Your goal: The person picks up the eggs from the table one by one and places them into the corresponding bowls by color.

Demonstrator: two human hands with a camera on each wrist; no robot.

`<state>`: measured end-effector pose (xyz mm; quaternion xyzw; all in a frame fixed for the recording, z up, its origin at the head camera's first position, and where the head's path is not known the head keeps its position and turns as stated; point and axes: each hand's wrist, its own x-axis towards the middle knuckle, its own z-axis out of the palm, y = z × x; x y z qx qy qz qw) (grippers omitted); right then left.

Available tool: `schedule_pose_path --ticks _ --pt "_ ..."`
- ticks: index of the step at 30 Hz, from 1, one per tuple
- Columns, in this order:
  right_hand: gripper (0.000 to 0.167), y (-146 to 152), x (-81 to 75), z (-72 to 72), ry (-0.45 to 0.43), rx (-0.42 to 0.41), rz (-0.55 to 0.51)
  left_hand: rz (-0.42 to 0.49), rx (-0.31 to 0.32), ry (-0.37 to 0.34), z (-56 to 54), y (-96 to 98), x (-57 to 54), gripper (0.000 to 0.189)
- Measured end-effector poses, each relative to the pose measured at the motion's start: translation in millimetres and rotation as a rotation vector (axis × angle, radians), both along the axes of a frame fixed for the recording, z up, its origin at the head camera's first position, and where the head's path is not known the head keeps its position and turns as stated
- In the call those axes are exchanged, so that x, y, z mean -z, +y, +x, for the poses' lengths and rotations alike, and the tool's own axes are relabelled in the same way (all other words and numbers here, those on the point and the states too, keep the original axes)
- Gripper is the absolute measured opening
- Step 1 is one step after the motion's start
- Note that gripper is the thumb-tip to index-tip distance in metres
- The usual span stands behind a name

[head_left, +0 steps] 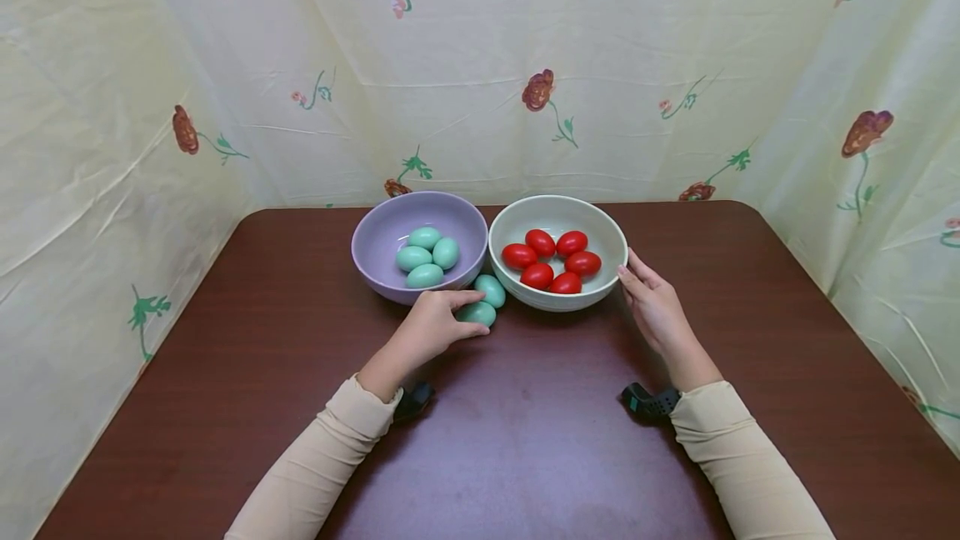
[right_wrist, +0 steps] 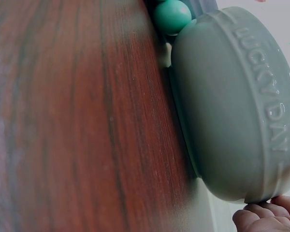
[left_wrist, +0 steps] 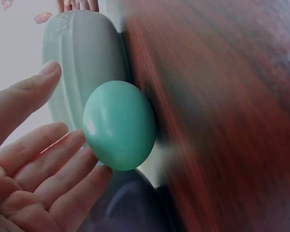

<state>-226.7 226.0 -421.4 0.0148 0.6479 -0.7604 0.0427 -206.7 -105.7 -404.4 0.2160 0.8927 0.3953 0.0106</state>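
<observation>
My left hand [head_left: 429, 327] reaches to a mint-green egg [head_left: 477, 314] on the table, thumb on the near side and fingers on the far side. In the left wrist view its fingers are spread, fingertips right at the egg [left_wrist: 120, 126], while the thumb stands apart from it. Another mint-green egg [head_left: 491, 289] lies just behind, between two bowls. The purple bowl [head_left: 372, 242] holds several mint-green eggs [head_left: 424, 276]; the pale green bowl [head_left: 557, 302] holds several red eggs [head_left: 537, 276]. My right hand [head_left: 660, 311] holds the pale green bowl at its right side, thumb at the rim.
Both bowls stand side by side near the back of the dark brown table [head_left: 517, 423]. A floral curtain [head_left: 465, 65] hangs behind and along both sides. Dark wrist devices sit on both wrists, one at the right cuff [head_left: 651, 402].
</observation>
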Motion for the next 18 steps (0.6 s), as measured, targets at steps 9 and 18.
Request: schedule_pose_path --ticks 9,18 --pt "0.065 -0.2 0.9 -0.7 -0.006 0.003 -0.012 -0.061 -0.047 -0.006 1.0 3.3 1.4 0.043" --pt "0.065 0.3 -0.2 -0.5 -0.007 0.008 -0.006 -0.116 -0.09 -0.007 1.3 8.5 2.9 0.04"
